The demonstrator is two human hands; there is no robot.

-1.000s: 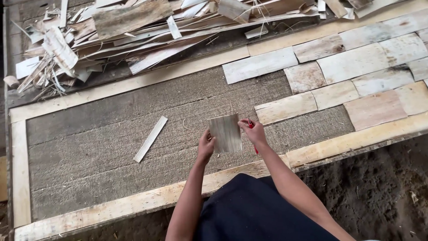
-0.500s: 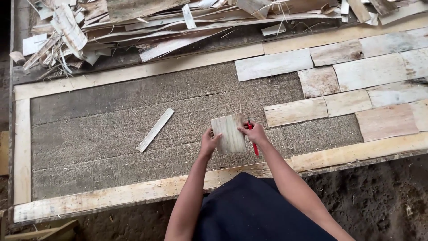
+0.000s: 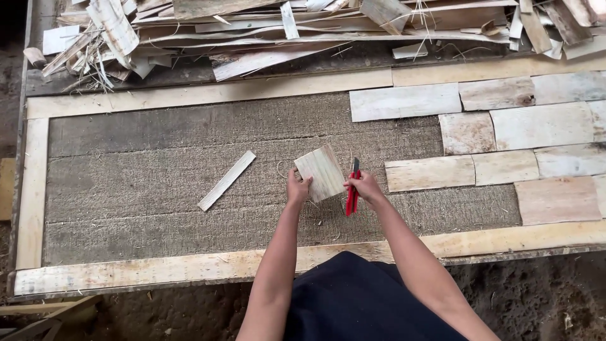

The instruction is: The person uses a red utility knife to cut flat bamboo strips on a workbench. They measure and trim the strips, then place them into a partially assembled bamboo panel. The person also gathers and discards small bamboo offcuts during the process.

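A pale, roughly square sheet of wood veneer (image 3: 322, 170) is held between both hands above a coarse brown mat (image 3: 145, 189). My left hand (image 3: 297, 188) grips its lower left edge. At the sheet's right edge, my right hand (image 3: 365, 187) pinches it while also holding a red utility knife (image 3: 352, 191), blade pointing up. A wooden frame (image 3: 189, 96) borders the mat.
A narrow veneer strip (image 3: 227, 180) lies loose on the mat to the left. Several pale veneer pieces (image 3: 505, 139) are laid like tiles over the mat's right part. A heap of veneer scraps (image 3: 265, 25) lies beyond the frame's far edge. Dirt floor lies near me.
The veneer sheet has been turned and tilted between my hands, showing its paler face. The red knife in my right hand has come into clear view.
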